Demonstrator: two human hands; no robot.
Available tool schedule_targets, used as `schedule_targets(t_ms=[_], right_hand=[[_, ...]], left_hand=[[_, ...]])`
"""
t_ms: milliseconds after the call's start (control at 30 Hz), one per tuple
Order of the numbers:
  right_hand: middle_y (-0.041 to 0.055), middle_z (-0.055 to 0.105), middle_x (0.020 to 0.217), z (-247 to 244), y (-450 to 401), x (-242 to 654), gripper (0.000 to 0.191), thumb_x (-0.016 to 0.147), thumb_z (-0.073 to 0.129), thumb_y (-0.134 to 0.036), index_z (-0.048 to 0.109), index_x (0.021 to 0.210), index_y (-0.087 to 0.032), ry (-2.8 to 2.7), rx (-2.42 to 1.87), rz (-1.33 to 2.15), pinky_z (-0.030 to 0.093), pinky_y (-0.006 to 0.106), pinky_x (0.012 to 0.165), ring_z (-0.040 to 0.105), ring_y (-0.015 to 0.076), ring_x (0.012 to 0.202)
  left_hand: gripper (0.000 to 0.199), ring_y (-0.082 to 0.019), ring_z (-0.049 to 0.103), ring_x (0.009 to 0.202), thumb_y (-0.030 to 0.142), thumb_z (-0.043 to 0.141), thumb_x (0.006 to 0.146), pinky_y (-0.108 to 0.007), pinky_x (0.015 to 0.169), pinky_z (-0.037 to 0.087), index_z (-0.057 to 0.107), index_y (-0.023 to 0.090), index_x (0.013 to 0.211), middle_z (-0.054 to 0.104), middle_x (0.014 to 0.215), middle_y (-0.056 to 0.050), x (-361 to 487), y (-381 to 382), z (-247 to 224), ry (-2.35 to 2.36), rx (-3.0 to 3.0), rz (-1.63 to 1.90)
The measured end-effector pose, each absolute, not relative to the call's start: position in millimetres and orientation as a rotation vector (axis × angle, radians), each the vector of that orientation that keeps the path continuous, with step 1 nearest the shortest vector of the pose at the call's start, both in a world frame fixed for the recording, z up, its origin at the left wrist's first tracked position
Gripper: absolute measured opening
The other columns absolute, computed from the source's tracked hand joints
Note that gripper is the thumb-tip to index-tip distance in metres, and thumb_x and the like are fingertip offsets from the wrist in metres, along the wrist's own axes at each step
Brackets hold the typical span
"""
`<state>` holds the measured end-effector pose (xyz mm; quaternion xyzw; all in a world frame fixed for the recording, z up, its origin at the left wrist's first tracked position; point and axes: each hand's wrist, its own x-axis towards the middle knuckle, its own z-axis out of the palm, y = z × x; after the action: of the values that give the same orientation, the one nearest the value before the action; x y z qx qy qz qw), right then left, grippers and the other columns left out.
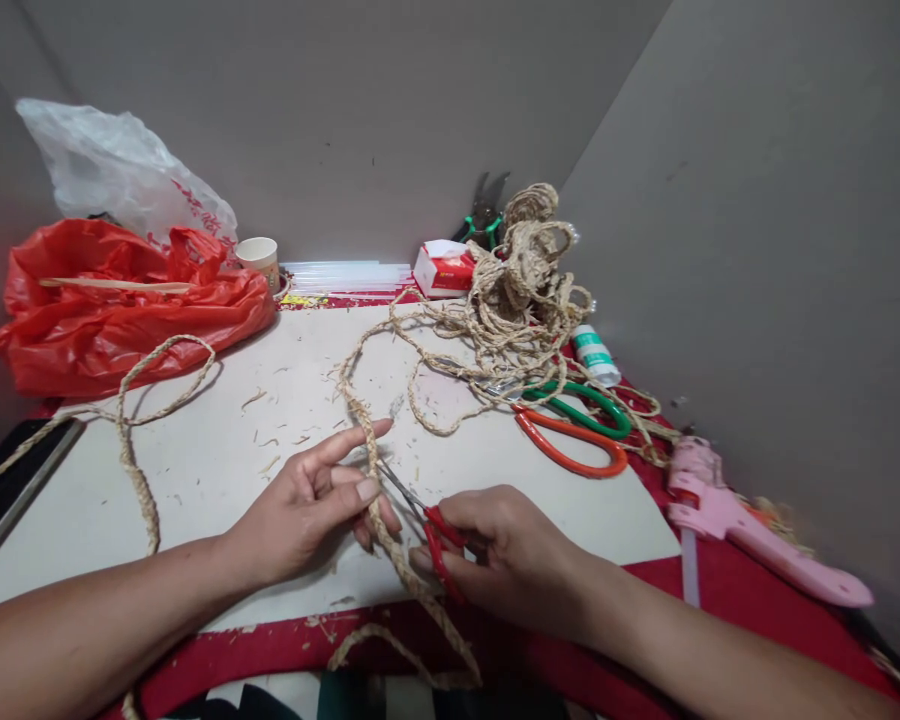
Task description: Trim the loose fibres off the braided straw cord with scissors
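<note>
A braided straw rope (411, 575) runs down the middle of the white board (232, 480) and over its front edge. My left hand (307, 505) holds the rope between thumb and fingers, its index finger stretched out behind the braid. Small scissors with red handles (442, 550) are in my right hand (506, 555), which is closed round them. Their blades are a little apart and reach up to the rope beside my left thumb. Part of the blades is hidden by the rope.
Behind lie a red plastic bag (120, 330), a paper cup (259, 255), a tissue pack (445, 272) and a heap of braided rope (525, 280). Large scissors (577, 455), a white-green bottle (596, 355) and a pink glue gun (757, 545) are at the right. Another rope (139, 480) lies left.
</note>
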<state>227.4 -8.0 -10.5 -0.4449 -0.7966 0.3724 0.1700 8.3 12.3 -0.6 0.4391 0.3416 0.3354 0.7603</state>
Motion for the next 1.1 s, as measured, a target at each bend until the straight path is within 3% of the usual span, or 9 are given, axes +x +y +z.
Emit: schedule_targets(t_ms=[333, 500, 867, 1100], right_hand=[[-0.0018, 0.051, 0.054, -9.5, -4.1, 231.3, 0.02, 0.077, 0.055, -0.028, 0.052, 0.06, -0.017, -2.508, -1.316, 0.519, 0.02, 0.025, 0.053, 0.035, 0.0091, 0.051], [-0.0005, 0.054, 0.054, -6.2, -5.5, 230.9, 0.022, 0.078, 0.054, -0.031, 0.055, 0.061, -0.017, -2.567, -1.333, 0.409, 0.018, 0.026, 0.053, 0.037, 0.0099, 0.051], [-0.0019, 0.048, 0.05, -4.3, -3.8, 234.6, 0.029, 0.083, 0.047, -0.024, 0.052, 0.055, -0.016, -2.513, -1.237, 0.625, 0.019, 0.024, 0.05, 0.033, 0.0078, 0.047], [-0.0045, 0.037, 0.049, -8.3, 3.0, 238.2, 0.035, 0.082, 0.053, -0.031, 0.044, 0.052, -0.016, -2.329, -1.345, 0.786, 0.022, 0.022, 0.048, 0.028, 0.0069, 0.047]], left_hand=[[0.068, -0.011, 0.059, 0.055, 0.027, 0.064, 0.084, -0.022, 0.058, 0.046, 0.033, 0.009, 0.143, 0.07, 0.073, -0.009, 9.4, 13.1, 5.6, 0.716, 0.831, 0.618], [0.069, -0.011, 0.059, 0.052, 0.026, 0.067, 0.081, -0.021, 0.054, 0.045, 0.036, 0.009, 0.141, 0.07, 0.069, -0.008, 10.7, 12.9, 6.7, 0.699, 0.785, 0.604], [0.068, -0.014, 0.06, 0.055, 0.025, 0.066, 0.081, -0.025, 0.06, 0.046, 0.037, 0.009, 0.14, 0.07, 0.067, -0.008, 8.7, 14.7, 3.2, 0.717, 0.833, 0.589], [0.069, -0.013, 0.059, 0.053, 0.028, 0.066, 0.081, -0.024, 0.056, 0.047, 0.036, 0.009, 0.14, 0.07, 0.069, -0.008, 6.9, 16.4, 3.1, 0.717, 0.811, 0.656]])
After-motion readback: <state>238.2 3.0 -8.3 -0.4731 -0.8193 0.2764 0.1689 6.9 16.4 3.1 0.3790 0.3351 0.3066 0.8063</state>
